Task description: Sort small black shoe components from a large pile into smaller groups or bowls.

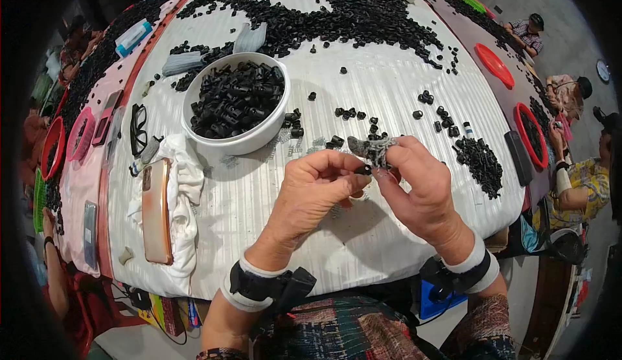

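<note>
My left hand (311, 195) pinches a small black plastic part (365, 169) between thumb and fingertips. Against that part, my right hand (421, 188) grips a grey speckled scrap of knitted cloth (376, 150); its fingers are closed. Both hands meet over the white striped cloth covering the table. Just beyond them lie several loose black parts (350, 113). A white bowl (280, 115) heaped with black parts (236, 98) stands to the left of my hands. To their right is a small pile of thin black pieces (479, 166).
A large spread of black parts (363, 10) covers the far table. On the left are a phone (155, 211) on a white cloth (184, 198), eyeglasses (138, 130) and grey cloth pieces (183, 63). A dark phone (517, 158) lies at the right edge. Other people sit at both neighbouring tables.
</note>
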Action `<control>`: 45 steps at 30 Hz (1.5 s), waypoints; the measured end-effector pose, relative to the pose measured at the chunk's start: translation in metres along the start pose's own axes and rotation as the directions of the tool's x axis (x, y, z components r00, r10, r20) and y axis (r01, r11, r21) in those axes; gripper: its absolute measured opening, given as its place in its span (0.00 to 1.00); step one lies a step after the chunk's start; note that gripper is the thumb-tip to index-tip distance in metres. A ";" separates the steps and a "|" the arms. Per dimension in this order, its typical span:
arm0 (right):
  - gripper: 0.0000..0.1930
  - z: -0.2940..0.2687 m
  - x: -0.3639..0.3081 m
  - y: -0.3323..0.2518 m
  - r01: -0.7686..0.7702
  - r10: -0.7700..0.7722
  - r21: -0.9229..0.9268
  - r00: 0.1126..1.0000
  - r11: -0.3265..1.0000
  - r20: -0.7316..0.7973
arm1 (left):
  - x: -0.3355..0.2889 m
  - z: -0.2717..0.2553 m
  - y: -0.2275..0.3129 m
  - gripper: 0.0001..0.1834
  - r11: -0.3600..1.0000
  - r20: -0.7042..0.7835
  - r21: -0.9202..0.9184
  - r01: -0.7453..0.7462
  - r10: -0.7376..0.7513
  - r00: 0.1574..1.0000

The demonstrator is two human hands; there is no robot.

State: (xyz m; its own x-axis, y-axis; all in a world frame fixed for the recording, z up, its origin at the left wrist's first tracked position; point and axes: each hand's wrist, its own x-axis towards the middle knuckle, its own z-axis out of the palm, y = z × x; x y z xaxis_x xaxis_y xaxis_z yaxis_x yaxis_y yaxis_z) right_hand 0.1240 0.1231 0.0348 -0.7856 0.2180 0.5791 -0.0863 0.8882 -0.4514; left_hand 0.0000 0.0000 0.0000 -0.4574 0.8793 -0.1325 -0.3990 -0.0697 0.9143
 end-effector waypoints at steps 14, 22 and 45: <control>0.15 0.011 -0.008 0.002 0.050 -0.054 -0.043 0.994 0.998 -0.094 | 0.001 -0.002 -0.004 0.09 0.999 0.005 -0.035 -0.027 0.028 1.000; 0.14 0.007 -0.007 0.000 -0.050 0.052 0.026 0.997 0.998 -0.059 | 0.001 -0.002 -0.006 0.09 0.999 0.004 -0.005 -0.039 0.039 0.999; 0.10 -0.024 0.007 0.040 -0.092 0.069 -0.086 0.969 0.992 -0.237 | 0.000 0.002 -0.003 0.07 0.999 -0.072 -0.045 -0.018 0.015 0.997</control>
State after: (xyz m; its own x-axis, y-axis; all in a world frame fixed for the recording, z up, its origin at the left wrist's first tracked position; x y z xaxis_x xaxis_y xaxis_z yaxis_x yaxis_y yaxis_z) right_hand 0.1298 0.1698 0.0378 -0.6217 0.3689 0.6909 0.0397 0.8958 -0.4426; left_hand 0.0024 0.0014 -0.0023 -0.5194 0.8420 -0.1458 -0.4256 -0.1069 0.8986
